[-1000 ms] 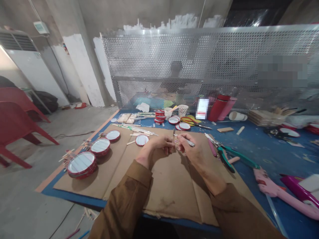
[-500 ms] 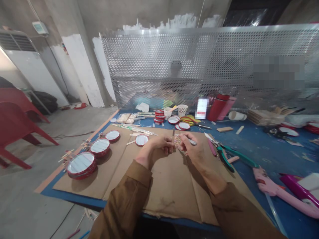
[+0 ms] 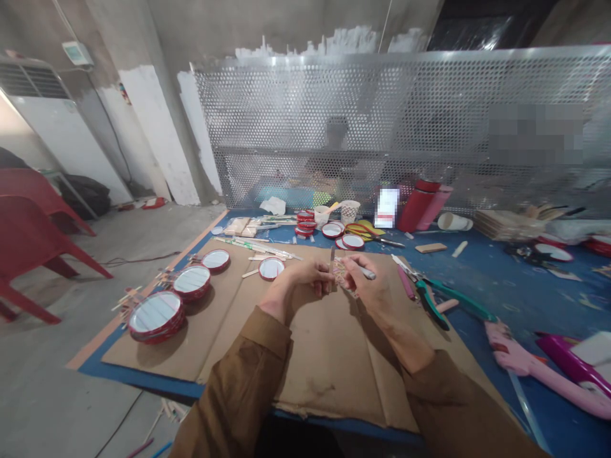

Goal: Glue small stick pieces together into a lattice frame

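Note:
My left hand (image 3: pixel 312 275) is closed in a pinch on a thin flat brown strip (image 3: pixel 333 256) that stands up between my two hands. My right hand (image 3: pixel 365 275) is closed round a slim light-grey pen-like tool (image 3: pixel 368 273), its tip hidden by the fingers. Between the hands, at the right fingertips, is a small pinkish patterned piece (image 3: pixel 340 272); its exact shape is too small to make out. Both hands are above the brown cardboard (image 3: pixel 329 356). Behind my left wrist lies a red-rimmed round disc (image 3: pixel 271 268), with wooden sticks (image 3: pixel 251 273) beside it.
At left are red-rimmed round stacks (image 3: pixel 156 313) with sticks poking out. To the right lie green-handled pliers (image 3: pixel 432 304) and a pink glue gun (image 3: pixel 513 356). Paper cups (image 3: pixel 350 211), a phone (image 3: pixel 386 208) and a red bottle (image 3: pixel 418 205) stand before a perforated metal screen (image 3: pixel 286 114).
Hardly anything differs. The fingers of my right hand have shifted very slightly at the patterned piece; my left hand keeps its place.

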`<state>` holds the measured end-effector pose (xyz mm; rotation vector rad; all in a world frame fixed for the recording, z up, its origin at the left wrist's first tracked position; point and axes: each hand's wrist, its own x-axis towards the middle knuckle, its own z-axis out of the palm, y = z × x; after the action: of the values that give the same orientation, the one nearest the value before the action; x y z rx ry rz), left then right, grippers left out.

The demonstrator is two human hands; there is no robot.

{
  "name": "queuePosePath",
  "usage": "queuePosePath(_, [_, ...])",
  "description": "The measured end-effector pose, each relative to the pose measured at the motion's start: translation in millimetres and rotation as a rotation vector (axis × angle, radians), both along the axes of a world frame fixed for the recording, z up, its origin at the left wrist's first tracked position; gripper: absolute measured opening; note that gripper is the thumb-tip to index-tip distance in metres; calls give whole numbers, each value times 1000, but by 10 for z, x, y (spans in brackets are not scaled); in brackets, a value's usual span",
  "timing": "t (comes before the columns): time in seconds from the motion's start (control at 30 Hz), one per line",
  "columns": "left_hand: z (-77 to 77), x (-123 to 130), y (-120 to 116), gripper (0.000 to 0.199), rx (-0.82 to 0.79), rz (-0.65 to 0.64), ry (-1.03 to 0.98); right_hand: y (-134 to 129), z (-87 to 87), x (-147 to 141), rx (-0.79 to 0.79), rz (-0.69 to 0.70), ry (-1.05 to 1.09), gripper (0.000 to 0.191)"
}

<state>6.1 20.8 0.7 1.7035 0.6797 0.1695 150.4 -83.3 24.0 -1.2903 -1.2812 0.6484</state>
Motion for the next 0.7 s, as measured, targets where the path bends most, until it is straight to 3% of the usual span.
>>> queuePosePath(0.7, [20,6,-2,32,15,-10,22,-5,-1,-24,18,40,16,32])
